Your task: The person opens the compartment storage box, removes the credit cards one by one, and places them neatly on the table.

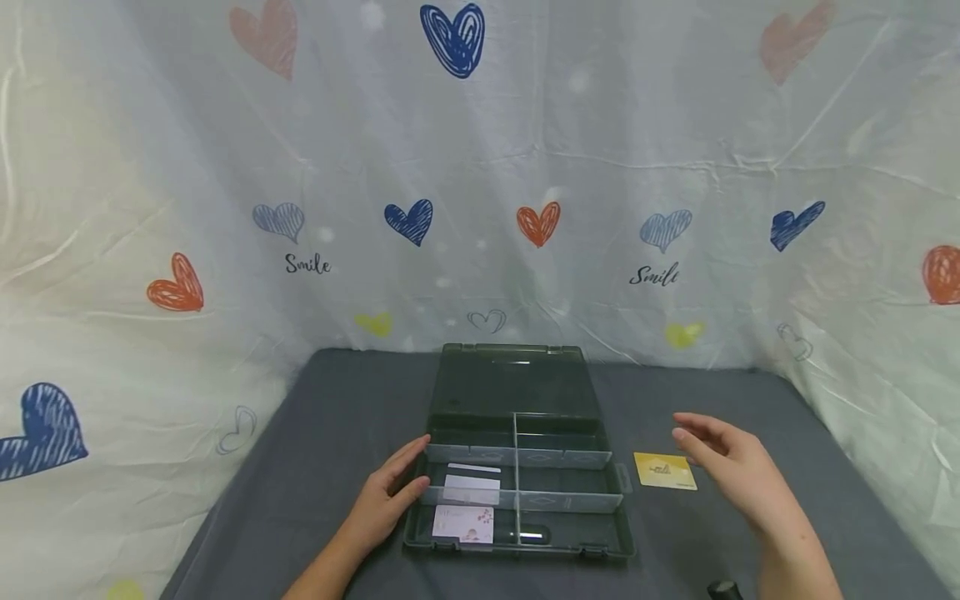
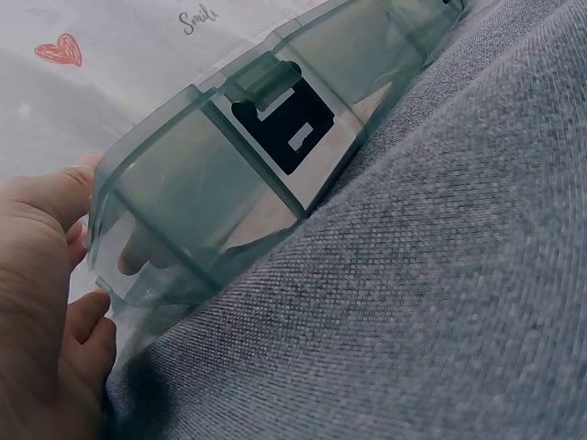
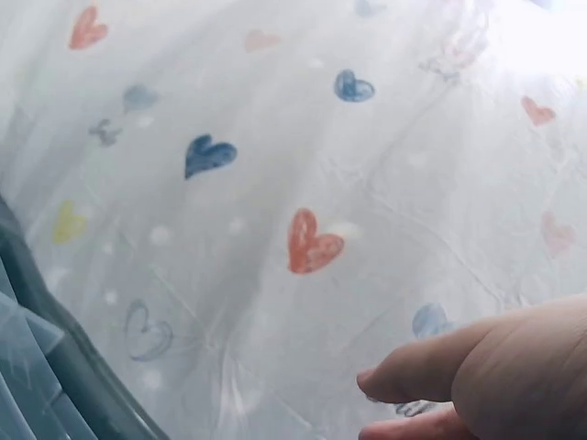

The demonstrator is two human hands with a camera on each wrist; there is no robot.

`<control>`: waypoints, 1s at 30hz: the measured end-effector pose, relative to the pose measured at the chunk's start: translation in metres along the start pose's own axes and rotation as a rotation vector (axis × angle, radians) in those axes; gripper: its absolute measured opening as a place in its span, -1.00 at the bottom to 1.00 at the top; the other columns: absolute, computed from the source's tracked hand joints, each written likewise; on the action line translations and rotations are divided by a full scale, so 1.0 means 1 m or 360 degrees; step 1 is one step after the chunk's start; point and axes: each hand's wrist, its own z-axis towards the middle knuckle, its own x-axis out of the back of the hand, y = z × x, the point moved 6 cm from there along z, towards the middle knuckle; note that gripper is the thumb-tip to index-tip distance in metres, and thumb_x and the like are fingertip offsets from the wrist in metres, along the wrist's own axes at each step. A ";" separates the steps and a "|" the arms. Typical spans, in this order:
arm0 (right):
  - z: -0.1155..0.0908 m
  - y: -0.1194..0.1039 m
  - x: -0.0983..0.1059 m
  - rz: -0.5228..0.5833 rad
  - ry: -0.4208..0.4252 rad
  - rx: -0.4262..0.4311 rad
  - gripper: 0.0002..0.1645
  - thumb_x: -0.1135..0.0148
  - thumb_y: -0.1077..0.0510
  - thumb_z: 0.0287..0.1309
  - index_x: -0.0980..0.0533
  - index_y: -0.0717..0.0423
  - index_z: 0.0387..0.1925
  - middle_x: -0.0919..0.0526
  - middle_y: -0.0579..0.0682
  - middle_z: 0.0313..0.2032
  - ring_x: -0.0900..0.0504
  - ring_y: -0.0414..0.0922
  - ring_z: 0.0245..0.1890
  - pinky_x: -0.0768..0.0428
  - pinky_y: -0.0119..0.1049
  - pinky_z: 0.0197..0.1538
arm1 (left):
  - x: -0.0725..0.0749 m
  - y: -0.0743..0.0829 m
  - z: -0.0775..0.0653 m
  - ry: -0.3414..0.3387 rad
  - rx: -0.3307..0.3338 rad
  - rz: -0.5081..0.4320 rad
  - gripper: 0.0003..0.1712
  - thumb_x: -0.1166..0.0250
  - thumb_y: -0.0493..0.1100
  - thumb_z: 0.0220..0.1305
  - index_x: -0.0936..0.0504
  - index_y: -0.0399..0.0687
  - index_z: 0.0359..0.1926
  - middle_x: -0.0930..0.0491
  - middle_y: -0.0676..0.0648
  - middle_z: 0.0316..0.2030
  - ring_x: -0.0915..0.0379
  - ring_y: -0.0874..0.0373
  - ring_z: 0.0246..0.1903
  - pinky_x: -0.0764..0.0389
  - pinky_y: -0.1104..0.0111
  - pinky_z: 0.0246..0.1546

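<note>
Box (image 1: pixel 570 479) is set on grey cloth (image 1: pixel 352 408), lid (image 1: pixel 517 383) swung open at its back. Left wall of the box is gripped by left hand (image 1: pixel 381 500), thumb over the rim. Yellow card (image 1: pixel 664 471) is laid flat on the cloth, just right of the box. Right hand (image 1: pixel 738 471) is held farther right of the box, near that card, fingers loosely bent and released. Striped card (image 1: pixel 472 480) is kept in the box's middle-left compartment, pink card (image 1: pixel 462 523) in its front-left one. Printed curtain (image 1: pixel 480 150) is hung behind the box
</note>
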 end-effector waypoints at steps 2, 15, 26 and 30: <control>-0.002 -0.007 -0.006 0.0047 -0.0028 0.0035 -0.18 -0.11 -0.29 0.47 -0.34 0.19 0.46 -0.55 0.23 0.27 -0.62 0.13 0.16 -0.66 -0.08 0.06 | 0.001 0.000 -0.001 -0.0001 0.0002 0.0002 -0.36 -0.33 -0.32 0.40 -0.42 -0.22 0.45 -0.34 -0.30 0.44 -0.18 0.05 0.47 -0.19 0.58 0.36; 0.007 -0.054 -0.064 0.0064 -0.0288 0.0267 -0.39 -0.26 -0.11 0.43 -0.52 0.21 0.30 -0.69 0.09 0.09 -0.70 0.01 0.02 -0.69 -0.06 0.00 | 0.005 -0.003 -0.008 0.0018 0.0037 0.0035 -0.37 -0.33 -0.31 0.41 -0.42 -0.17 0.46 -0.34 -0.26 0.44 -0.17 0.21 0.46 -0.19 0.60 0.34; 0.013 -0.087 -0.125 0.0206 -0.0557 0.0430 -0.40 -0.25 -0.05 0.45 -0.52 0.34 0.26 -0.73 0.11 0.01 -0.74 -0.03 -0.06 -0.72 -0.14 -0.03 | 0.003 -0.001 -0.002 0.0005 -0.0018 0.0028 -0.37 -0.33 -0.30 0.41 -0.42 -0.22 0.45 -0.33 -0.33 0.43 -0.17 0.12 0.47 -0.17 0.58 0.36; 0.017 -0.094 -0.142 0.0233 -0.0643 0.0449 -0.40 -0.25 0.01 0.45 -0.50 0.42 0.26 -0.73 0.18 0.00 -0.75 0.06 -0.10 -0.74 -0.17 -0.07 | 0.001 0.000 -0.001 0.0007 -0.0030 0.0028 -0.37 -0.33 -0.31 0.40 -0.42 -0.22 0.45 -0.33 -0.34 0.43 -0.18 0.01 0.47 -0.17 0.59 0.36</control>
